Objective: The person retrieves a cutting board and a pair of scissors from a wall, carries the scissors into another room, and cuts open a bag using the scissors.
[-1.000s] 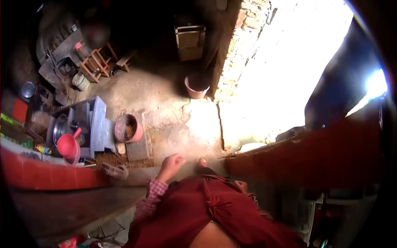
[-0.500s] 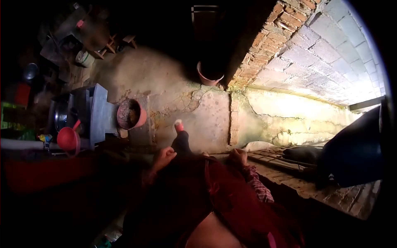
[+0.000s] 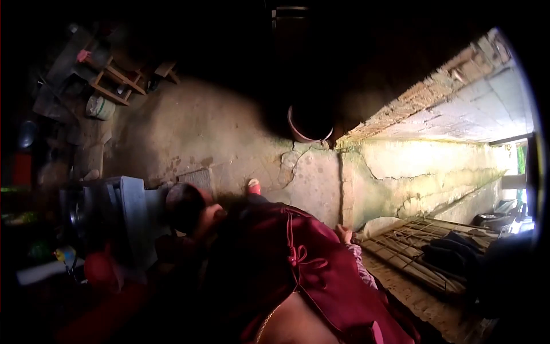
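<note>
My left hand is beside my body at the waist, in shadow, its fingers curled in with nothing visible in them. It is nearest to a reddish bucket on the floor, which it partly overlaps in view. On my other side, my right hand hangs by the edge of my dark red garment. Its fingers are loosely closed, and no held thing shows. The tip of one foot in a pink-red shoe sticks out ahead of me on the concrete floor.
Left stands a grey metal-sided stove-like unit, with a red dipper near it. A pink tub sits ahead by the brick wall end. At right lies a slatted rack with dark cloth. Wooden stools stand far left.
My view has moved forward and turned. The bucket and stove unit now lie closer to my left side, and the pink tub appears lower. Both hands stay curled beside my body.
</note>
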Demonstrator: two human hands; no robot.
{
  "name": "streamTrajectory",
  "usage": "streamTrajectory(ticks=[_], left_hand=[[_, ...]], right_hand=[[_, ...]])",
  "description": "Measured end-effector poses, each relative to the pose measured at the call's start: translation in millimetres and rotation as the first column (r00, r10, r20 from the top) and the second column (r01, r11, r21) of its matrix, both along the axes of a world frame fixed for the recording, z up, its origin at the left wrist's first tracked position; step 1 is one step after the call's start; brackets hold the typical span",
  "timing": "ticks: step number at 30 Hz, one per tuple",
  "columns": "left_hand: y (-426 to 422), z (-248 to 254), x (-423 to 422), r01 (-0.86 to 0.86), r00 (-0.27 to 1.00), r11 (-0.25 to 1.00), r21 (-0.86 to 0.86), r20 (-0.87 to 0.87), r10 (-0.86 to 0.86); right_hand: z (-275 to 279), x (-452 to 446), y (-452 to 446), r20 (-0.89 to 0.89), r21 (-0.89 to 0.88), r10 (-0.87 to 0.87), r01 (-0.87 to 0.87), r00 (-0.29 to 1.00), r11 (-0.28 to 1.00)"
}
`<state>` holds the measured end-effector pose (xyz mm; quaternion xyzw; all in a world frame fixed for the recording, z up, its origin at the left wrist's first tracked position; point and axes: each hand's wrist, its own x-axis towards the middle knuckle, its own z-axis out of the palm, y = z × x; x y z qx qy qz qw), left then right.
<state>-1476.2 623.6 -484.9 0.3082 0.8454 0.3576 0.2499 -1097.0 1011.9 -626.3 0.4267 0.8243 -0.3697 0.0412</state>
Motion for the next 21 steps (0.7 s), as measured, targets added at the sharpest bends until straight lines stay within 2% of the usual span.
streamTrajectory(ticks=[1, 2, 3, 4, 6, 7, 8, 10, 12, 14, 15, 18, 20, 21], left_hand=[[0.3, 0.3, -21.9, -0.119, 0.99, 0.991, 0.057, 0.079, 0.115], [7.5, 3.6, -54.6, -0.231, 0.965, 0.966, 0.111, 0.15, 0.214], [28.7, 32.4, -77.7, -0.285, 0.957, 0.951, 0.119, 0.089, 0.275], [44.8, 47.5, -100.5, -0.307, 0.95, 0.942, 0.138, 0.104, 0.295], [73.3, 36.7, -148.4, -0.291, 0.954, 0.938, 0.187, 0.133, 0.269], [93.8, 35.9, -169.5, -0.286, 0.947, 0.94, 0.184, 0.205, 0.247], [115.0, 35.6, -188.2, -0.227, 0.97, 0.966, 0.126, 0.119, 0.212], [185.7, 42.5, -238.3, -0.046, 0.998, 0.989, 0.138, 0.04, 0.041], [231.1, 46.2, -267.1, 0.016, 0.987, 0.961, 0.277, 0.149, -0.059], [271.9, 62.2, -297.7, 0.094, 0.974, 0.953, 0.288, 0.17, -0.148], [287.4, 60.7, -316.0, 0.127, 0.974, 0.952, 0.278, 0.145, -0.172], [335.0, 53.1, -360.4, 0.152, 0.979, 0.954, 0.257, 0.093, -0.181], [351.3, 51.8, -396.6, 0.165, 0.983, 0.962, 0.218, 0.046, -0.179], [358.0, 53.6, -413.7, 0.142, 0.983, 0.971, 0.192, 0.092, -0.162]], right_hand=[[-55.9, 4.3, -7.1, 0.007, -0.211, -0.179, 0.177, 0.984, 0.961], [-107.8, 6.2, -13.9, 0.051, -0.38, -0.371, 0.361, 0.927, 0.851], [-98.0, -16.3, -17.6, 0.062, -0.388, -0.397, 0.388, 0.916, 0.836], [-60.0, -50.1, -19.4, 0.057, -0.379, -0.379, 0.372, 0.924, 0.848], [-15.0, -109.7, -13.1, 0.032, -0.371, -0.347, 0.334, 0.937, 0.867], [5.5, -139.0, -6.8, 0.017, -0.361, -0.324, 0.308, 0.946, 0.88], [26.4, -168.2, -2.6, 0.005, -0.355, -0.288, 0.271, 0.958, 0.895], [43.6, -221.9, 24.0, -0.01, -0.357, -0.295, 0.273, 0.955, 0.894], [38.1, -253.9, 58.0, 0.048, -0.438, -0.273, 0.265, 0.961, 0.859], [47.7, -297.8, 84.3, -0.078, -0.553, -0.557, 0.429, 0.827, 0.714], [50.6, -325.5, 95.4, -0.142, -0.536, -0.665, 0.508, 0.733, 0.674], [73.3, -382.5, 182.2, -0.267, -0.417, -0.506, 0.375, 0.82, 0.828], [110.2, -447.8, 232.5, -0.395, -0.346, -0.539, 0.422, 0.744, 0.838], [134.3, -467.9, 266.2, -0.419, -0.045, -0.342, 0.357, 0.841, 0.933]])
